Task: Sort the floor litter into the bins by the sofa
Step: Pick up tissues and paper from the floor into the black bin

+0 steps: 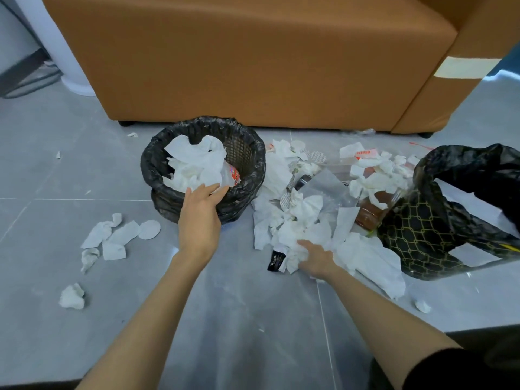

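Right hand point(316, 257) clutching tissue pile point(304, 235), left hand point(201, 209) extended, fingers loose over bin point(157, 167) rim.

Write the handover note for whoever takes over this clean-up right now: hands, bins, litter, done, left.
Left hand: open over the near rim of the round bin, empty as far as shows.
Right hand: closing on crumpled tissue at the near edge of the main pile.
Done: round bin already holds tissues and a wrapper.
Left: the main pile between the bins, brown bottle by the patterned bin, loose scraps on the left floor.
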Demonstrator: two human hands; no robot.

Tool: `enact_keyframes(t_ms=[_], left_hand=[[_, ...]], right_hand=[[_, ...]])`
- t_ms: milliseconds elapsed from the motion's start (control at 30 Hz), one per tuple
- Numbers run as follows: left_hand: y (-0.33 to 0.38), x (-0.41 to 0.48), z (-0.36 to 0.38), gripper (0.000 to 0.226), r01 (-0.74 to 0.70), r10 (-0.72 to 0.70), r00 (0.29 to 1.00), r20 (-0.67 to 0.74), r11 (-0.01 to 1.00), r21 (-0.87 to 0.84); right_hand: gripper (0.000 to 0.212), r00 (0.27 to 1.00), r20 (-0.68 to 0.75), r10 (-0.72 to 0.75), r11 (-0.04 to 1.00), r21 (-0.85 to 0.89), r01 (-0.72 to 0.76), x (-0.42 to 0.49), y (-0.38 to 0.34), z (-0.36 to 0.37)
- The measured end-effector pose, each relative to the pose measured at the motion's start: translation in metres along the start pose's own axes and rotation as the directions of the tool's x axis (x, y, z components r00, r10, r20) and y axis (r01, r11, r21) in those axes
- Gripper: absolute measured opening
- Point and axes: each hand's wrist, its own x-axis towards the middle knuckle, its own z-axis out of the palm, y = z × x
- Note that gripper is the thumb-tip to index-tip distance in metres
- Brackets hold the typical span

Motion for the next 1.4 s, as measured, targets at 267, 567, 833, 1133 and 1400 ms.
enact_keyframes(t_ms=[267, 567, 833, 1133, 1400], left_hand=[[0.017, -0.003, 0.003, 0.049, -0.034, 0.035, 0.999, 0.015, 0.996, -0.079], [0.015, 0.001, -0.012, 0.047, 0.051, -0.054, 0.994, 0.094, 0.998, 0.034], [0.034, -0.012, -0.025, 0.043, 0.046, -0.047, 0.998, 0.045, 0.999, 0.028], [0.014, -0.022, -0.044, 0.042, 0.121, -0.15, 0.984, 0.098, 0.96, 0.251], [0.001, -0.027, -0.04, 0.034, 0.14, -0.146, 0.989, 0.02, 0.972, 0.19]], right_hand=[[0.025, 0.985, -0.075, -0.154, 0.988, -0.014, 0.154, -0.023, -0.011, 0.033], [0.012, 0.944, -0.329, -0.036, 0.806, 0.549, 0.223, -0.047, -0.043, -0.034], [0.01, 0.854, -0.51, -0.099, 0.6, 0.655, 0.46, -0.084, -0.102, -0.124], [0.016, 0.802, -0.472, -0.366, 0.657, 0.479, 0.582, -0.086, -0.196, -0.152], [0.059, 0.757, -0.273, -0.594, 0.757, 0.13, 0.641, -0.069, -0.201, -0.129]])
